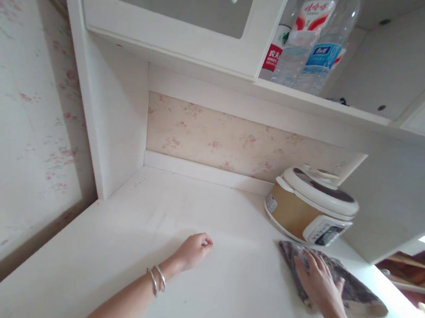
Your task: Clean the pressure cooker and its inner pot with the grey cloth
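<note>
My right hand [317, 280] lies flat with its fingers stretched out on a folded, dark patterned cloth [359, 290]. That cloth rests on the white countertop [235, 291], just in front of a rice cooker [295, 210] with a gold body and white lid. Near the middle of the counter, my left hand [195, 250] is loosely closed, its fingers curled and nothing visible in them. Two silver bangles [156, 280] circle the left wrist.
Overhead, a white cabinet with a glass-paned door [174, 25] juts out; its open section holds several plastic bottles [308, 42]. A side panel [113, 116] borders the counter at left, a grey-white panel [402, 192] at right. Shelves [415, 271] stand farther right.
</note>
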Demonstrator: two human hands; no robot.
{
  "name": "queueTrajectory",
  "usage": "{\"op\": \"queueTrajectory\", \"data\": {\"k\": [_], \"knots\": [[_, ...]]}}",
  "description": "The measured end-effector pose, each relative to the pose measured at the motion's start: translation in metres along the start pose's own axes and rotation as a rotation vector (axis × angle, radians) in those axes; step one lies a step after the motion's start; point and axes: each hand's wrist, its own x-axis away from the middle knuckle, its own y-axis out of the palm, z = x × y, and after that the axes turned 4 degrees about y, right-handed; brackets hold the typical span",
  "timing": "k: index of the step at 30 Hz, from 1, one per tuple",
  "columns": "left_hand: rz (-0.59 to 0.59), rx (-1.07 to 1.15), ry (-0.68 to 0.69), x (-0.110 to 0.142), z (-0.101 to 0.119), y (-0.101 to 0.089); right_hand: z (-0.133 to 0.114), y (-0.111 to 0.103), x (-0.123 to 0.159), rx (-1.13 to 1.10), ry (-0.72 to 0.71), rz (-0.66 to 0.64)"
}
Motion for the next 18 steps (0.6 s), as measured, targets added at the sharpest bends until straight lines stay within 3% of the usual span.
{"op": "queueTrajectory", "data": {"k": [2,4,7,9,12,15,18], "knots": [[-0.002,0.007,0.009,-0.001,-0.001,0.000,-0.033,-0.011,0.010,-0.155,-0.031,0.128],[-0.005,-0.004,0.013,-0.001,-0.001,0.000,-0.075,-0.019,0.026,-0.446,-0.068,0.149],[-0.006,-0.029,0.013,-0.001,0.001,0.000,-0.147,-0.014,0.049,-0.836,-0.053,-0.108],[-0.004,-0.018,0.032,-0.002,0.002,0.000,-0.194,-0.001,0.061,-0.943,-0.063,-0.277],[-0.005,0.004,0.048,-0.005,0.000,0.001,-0.249,0.023,0.074,-1.051,-0.111,-0.399],[0.018,0.028,0.060,-0.008,-0.003,0.001,-0.273,0.040,0.082,-1.106,-0.132,-0.390],[-0.011,0.022,0.092,-0.008,-0.005,0.000,-0.269,0.046,0.085,-1.123,-0.165,-0.393]]}}
